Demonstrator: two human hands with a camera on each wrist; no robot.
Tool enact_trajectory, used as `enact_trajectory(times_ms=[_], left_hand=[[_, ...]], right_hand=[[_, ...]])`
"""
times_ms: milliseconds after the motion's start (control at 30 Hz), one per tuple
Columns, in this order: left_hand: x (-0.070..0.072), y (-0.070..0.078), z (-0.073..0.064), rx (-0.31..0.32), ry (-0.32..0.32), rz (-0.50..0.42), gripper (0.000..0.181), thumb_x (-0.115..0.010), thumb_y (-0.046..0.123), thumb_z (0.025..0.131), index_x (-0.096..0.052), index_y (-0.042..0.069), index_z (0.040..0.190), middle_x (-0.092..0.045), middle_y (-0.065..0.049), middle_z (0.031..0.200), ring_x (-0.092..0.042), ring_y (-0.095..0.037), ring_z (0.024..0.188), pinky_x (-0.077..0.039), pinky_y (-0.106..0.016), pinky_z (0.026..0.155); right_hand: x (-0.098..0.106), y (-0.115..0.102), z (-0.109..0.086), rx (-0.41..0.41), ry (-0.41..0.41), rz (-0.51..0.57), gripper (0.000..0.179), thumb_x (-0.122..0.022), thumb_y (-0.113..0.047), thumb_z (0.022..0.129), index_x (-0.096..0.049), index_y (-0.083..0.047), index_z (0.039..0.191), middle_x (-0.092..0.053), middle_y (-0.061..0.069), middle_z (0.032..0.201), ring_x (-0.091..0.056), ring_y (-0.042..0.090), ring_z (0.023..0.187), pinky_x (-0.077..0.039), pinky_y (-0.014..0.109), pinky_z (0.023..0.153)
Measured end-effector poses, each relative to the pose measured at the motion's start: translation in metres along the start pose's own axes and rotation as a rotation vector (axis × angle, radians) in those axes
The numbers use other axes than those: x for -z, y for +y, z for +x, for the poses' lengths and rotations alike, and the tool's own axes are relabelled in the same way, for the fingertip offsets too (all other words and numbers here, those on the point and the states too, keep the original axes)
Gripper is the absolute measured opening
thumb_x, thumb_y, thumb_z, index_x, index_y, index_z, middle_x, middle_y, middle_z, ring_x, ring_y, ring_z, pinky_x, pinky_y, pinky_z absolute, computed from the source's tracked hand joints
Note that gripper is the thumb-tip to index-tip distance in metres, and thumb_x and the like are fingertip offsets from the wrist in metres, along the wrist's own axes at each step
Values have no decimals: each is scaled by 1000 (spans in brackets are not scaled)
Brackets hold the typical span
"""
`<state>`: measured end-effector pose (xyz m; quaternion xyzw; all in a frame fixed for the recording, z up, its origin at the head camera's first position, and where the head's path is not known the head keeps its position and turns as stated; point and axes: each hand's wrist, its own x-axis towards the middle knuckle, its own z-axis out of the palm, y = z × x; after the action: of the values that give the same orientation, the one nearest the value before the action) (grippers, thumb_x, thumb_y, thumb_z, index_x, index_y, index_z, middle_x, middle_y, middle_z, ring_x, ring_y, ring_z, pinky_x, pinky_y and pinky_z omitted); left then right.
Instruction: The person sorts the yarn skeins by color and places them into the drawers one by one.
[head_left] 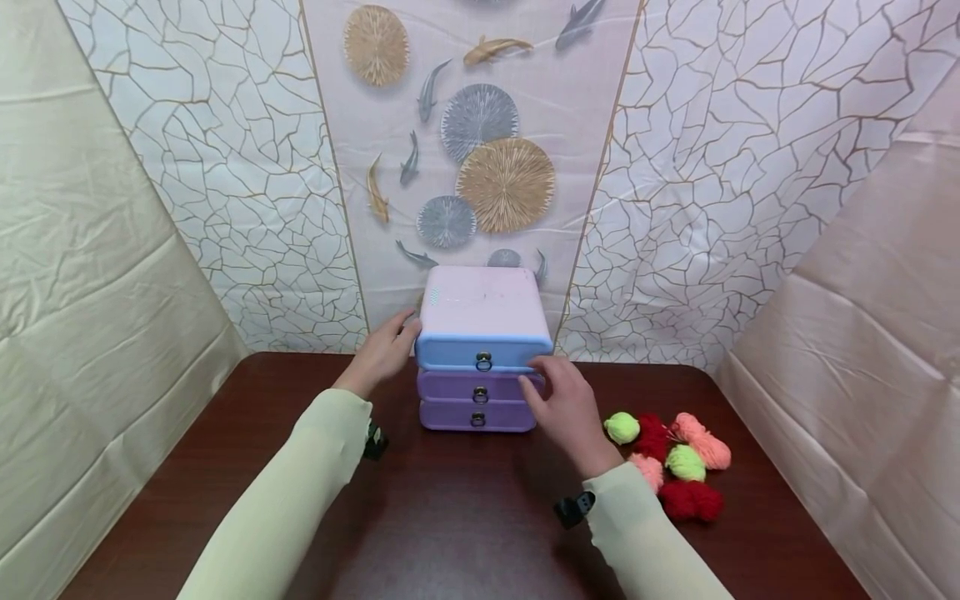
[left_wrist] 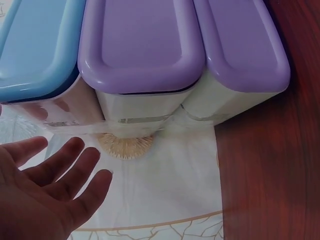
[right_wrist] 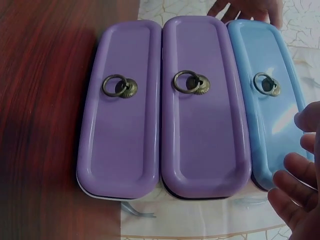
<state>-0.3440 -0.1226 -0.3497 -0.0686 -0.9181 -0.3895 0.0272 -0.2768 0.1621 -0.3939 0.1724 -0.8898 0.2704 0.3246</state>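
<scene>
A small three-tier drawer box with a pale pink top [head_left: 486,302] stands at the far side of the table. Its top drawer has a blue front [head_left: 448,353]; below it are two purple fronts, the middle drawer [head_left: 444,387] and the bottom drawer [head_left: 444,416], each with a bronze ring pull. My left hand [head_left: 384,352] is at the box's upper left side, fingers loosely spread in the left wrist view. At the right end of the blue front is my right hand [head_left: 567,407], its fingers [right_wrist: 295,187] apart and lightly bent beside the edge.
Several yarn balls lie on the table at the right, among them a lime ball [head_left: 622,427], a dark red bundle [head_left: 692,500] and a coral skein [head_left: 703,440]. A patterned cloth backdrop [head_left: 247,183] hangs behind the box, with beige curtains [head_left: 97,275] at both sides.
</scene>
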Motion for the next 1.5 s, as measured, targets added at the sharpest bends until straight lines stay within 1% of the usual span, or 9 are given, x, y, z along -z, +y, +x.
enact_trajectory(times_ms=[100,300,700,800,867,1000,1100,1267,1500], left_hand=[[-1,1,2,15,3,-12,62,-27,55,101,-27,22,154,-39,-12,153,-38,-35,139,-31,-54,113],[-2,3,5,24,1,-27,63,-29,55,101,-28,21,154,-40,-13,152,-39,-34,139,-32,-54,113],[-1,4,9,41,-44,-23,66,-27,59,99,-24,24,155,-44,-14,149,-44,-34,135,-32,-55,112],[-2,4,10,46,-49,-42,65,-27,59,100,-25,24,155,-50,-15,142,-54,-34,122,-43,-52,102],[-2,4,10,48,-54,-61,65,-28,58,100,-25,23,154,-54,-16,135,-61,-32,106,-50,-47,90],[-3,4,11,49,-68,-109,63,-30,57,100,-25,24,154,-60,-16,120,-63,-27,82,-54,-37,68],[-4,5,12,54,-71,-136,62,-31,57,100,-25,27,154,-62,-16,113,-62,-27,76,-55,-38,66],[-4,7,12,67,-86,-163,64,-32,59,99,-21,30,155,-63,-17,115,-64,-26,79,-55,-39,69],[-4,10,12,75,-101,-229,62,-37,57,99,-19,36,154,-62,-19,113,-64,-26,74,-56,-36,60]], right_hand=[[-2,-3,0,4,-5,2,25,-69,-25,91,-65,-9,109,-64,8,101,-59,21,88,-53,35,72],[-8,-8,0,35,14,-1,23,-69,-23,90,-64,-10,108,-64,7,102,-61,20,94,-55,38,79],[-18,-19,0,70,-7,0,26,-70,-25,89,-65,-10,111,-65,5,104,-61,20,98,-55,38,83],[-20,-21,1,66,-18,0,27,-70,-24,89,-65,-11,112,-65,5,106,-61,20,99,-54,38,84],[-22,-23,2,60,-28,2,28,-69,-25,90,-65,-11,114,-65,5,107,-61,20,99,-54,38,85],[-25,-27,2,43,-50,0,30,-69,-26,90,-64,-11,116,-64,4,109,-61,19,101,-55,38,86],[-27,-29,2,37,-53,-5,32,-69,-27,90,-64,-12,117,-63,4,109,-60,19,101,-55,38,86],[-31,-31,3,45,-36,-14,33,-70,-27,89,-63,-11,118,-63,6,110,-61,20,101,-55,38,86],[-33,-36,5,41,-40,-31,34,-70,-28,90,-64,-13,119,-64,6,113,-62,22,104,-55,42,88]])
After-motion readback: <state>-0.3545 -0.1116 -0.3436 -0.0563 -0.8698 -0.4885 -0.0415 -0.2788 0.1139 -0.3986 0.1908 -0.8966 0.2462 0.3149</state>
